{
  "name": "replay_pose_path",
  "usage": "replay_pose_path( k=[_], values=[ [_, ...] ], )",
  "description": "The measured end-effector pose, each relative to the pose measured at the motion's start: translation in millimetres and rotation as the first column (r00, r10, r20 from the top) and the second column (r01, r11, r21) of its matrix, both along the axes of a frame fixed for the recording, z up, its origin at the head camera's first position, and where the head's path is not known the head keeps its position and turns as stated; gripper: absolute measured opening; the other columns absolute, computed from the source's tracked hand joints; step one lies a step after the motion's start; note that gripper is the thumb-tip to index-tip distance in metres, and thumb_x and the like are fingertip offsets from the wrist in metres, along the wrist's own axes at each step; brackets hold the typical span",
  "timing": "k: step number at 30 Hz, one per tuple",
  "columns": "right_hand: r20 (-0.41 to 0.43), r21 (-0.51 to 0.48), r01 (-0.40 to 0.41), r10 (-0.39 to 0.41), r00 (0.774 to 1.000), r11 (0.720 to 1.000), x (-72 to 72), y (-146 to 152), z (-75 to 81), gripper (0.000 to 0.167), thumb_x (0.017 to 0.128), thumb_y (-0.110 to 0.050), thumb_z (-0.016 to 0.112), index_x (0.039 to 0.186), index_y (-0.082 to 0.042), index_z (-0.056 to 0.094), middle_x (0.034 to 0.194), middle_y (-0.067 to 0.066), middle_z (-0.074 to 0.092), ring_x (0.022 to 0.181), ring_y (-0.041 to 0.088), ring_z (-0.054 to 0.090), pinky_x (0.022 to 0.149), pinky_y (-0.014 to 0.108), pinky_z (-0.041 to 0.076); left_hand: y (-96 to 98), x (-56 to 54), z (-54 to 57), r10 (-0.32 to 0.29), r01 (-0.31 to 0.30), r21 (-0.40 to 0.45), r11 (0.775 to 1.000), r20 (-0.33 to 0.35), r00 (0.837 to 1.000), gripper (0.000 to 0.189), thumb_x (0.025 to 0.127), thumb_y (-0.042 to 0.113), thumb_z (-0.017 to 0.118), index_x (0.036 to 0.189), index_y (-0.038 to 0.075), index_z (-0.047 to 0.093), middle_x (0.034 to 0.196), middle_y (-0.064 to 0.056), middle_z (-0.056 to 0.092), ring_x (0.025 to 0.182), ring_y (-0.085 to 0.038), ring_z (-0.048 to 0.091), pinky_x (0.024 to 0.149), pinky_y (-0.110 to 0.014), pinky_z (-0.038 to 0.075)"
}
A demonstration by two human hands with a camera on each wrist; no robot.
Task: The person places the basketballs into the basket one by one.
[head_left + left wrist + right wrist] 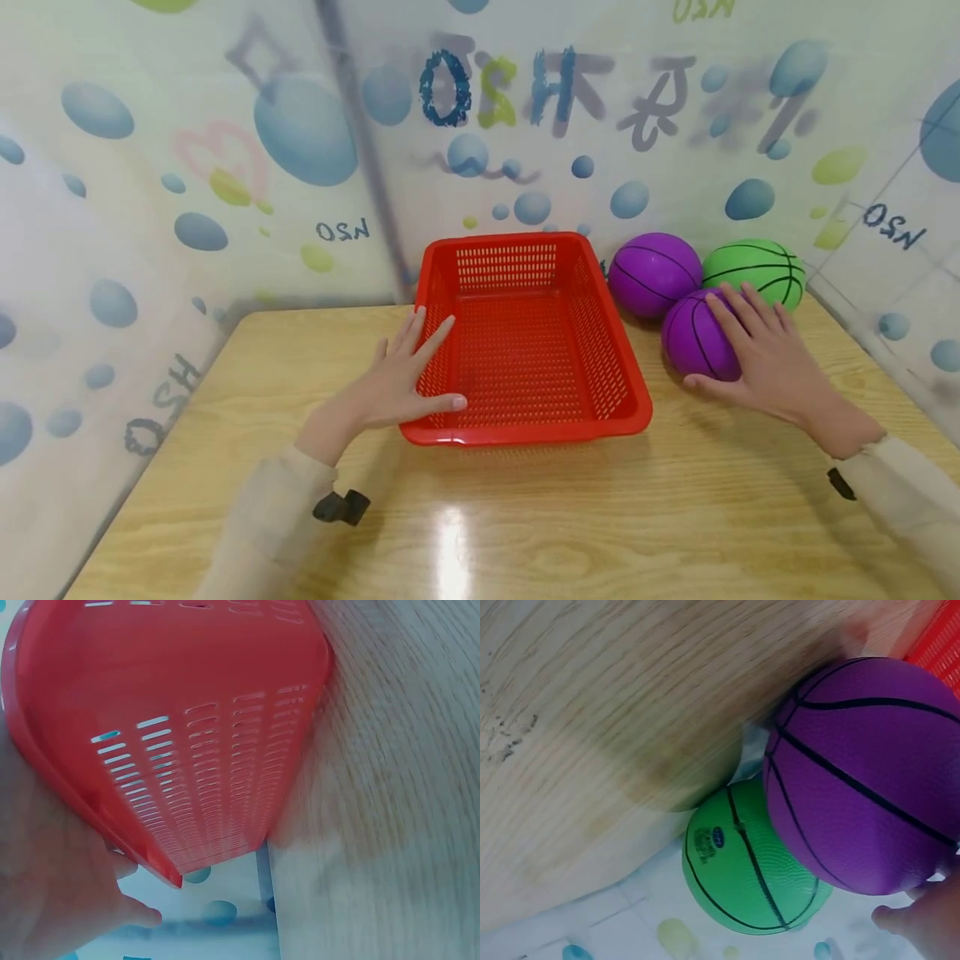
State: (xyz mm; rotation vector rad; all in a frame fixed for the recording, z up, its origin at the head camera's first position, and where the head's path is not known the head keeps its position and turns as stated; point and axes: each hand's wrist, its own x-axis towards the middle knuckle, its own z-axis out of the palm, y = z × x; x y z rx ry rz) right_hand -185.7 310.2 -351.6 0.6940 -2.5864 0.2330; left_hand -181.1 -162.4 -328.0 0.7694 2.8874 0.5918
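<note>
A left hand (390,385) is lying spread at the left edge of a red basket (525,434); the basket is sitting between both hands, the right hand (780,375) spreading over the nearest purple ball (692,340).

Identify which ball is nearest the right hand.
The front purple ball: the right hand overlaps it in the head view; the other purple ball and green ball sit farther back.

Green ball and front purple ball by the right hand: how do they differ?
The green ball sits farther back; the front purple ball is nearer the person, with the right hand over it. The green ball shows a small printed label in the right wrist view; the front purple ball shows none there. Both are round with black lines.
</note>
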Motion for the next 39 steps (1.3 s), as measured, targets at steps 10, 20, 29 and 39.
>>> replay_pose_path(
  k=[10, 20, 29, 39],
  values=[
    [0.062, -0.078, 0.087, -0.082, 0.995, 0.993, -7.5, 3.0, 1.4, 0.112, 0.063, -0.054, 0.077, 0.145, 0.002, 0.023, 0.147, 0.025, 0.020, 0.136, 0.041, 0.013, 0.103, 0.063, 0.013, 1.6, 1.3, -1.2, 0.066, -0.068, 0.039, 0.997, 0.046, 0.997, 0.123, 0.068, 0.075, 0.060, 0.149, 0.009, -0.005, 0.153, -0.009, -0.018, 0.139, -0.025, -0.012, 0.107, -0.052, 0.018],
    [0.052, -0.207, 0.069, -0.059, 0.997, 0.976, -16.6, 0.7, -5.8, 0.121, 0.055, -0.040, 0.085, 0.140, 0.012, 0.017, 0.135, 0.037, 0.027, 0.120, 0.053, 0.029, 0.098, 0.063, 0.024, 1.8, -1.7, -0.8, 0.121, -0.123, 0.030, 0.992, 0.051, 0.991, 0.130, 0.067, 0.074, 0.062, 0.146, 0.001, -0.011, 0.152, -0.012, -0.020, 0.139, -0.028, -0.010, 0.107, -0.056, 0.012],
    [0.075, -0.207, 0.094, -0.080, 0.994, 0.974, -16.9, -1.2, -7.6, 0.118, 0.052, -0.037, 0.086, 0.136, 0.017, 0.022, 0.131, 0.039, 0.029, 0.117, 0.054, 0.030, 0.093, 0.065, 0.028, 2.7, -2.7, -2.5, 0.125, -0.130, 0.042, 0.991, 0.101, 0.987, 0.122, 0.073, 0.074, 0.055, 0.146, 0.004, -0.012, 0.151, -0.007, -0.024, 0.139, -0.034, 0.000, 0.106, -0.058, 0.009],
    [0.091, -0.190, 0.113, -0.097, 0.991, 0.975, -16.7, -1.1, -3.2, 0.117, 0.051, -0.036, 0.087, 0.134, 0.016, 0.023, 0.130, 0.039, 0.030, 0.116, 0.054, 0.030, 0.092, 0.065, 0.029, 4.7, -1.1, -2.2, 0.122, -0.129, 0.077, 0.989, 0.095, 0.988, 0.116, 0.077, 0.071, 0.054, 0.147, 0.005, -0.011, 0.152, -0.007, -0.022, 0.139, -0.030, -0.004, 0.106, -0.057, 0.013]
  ],
)
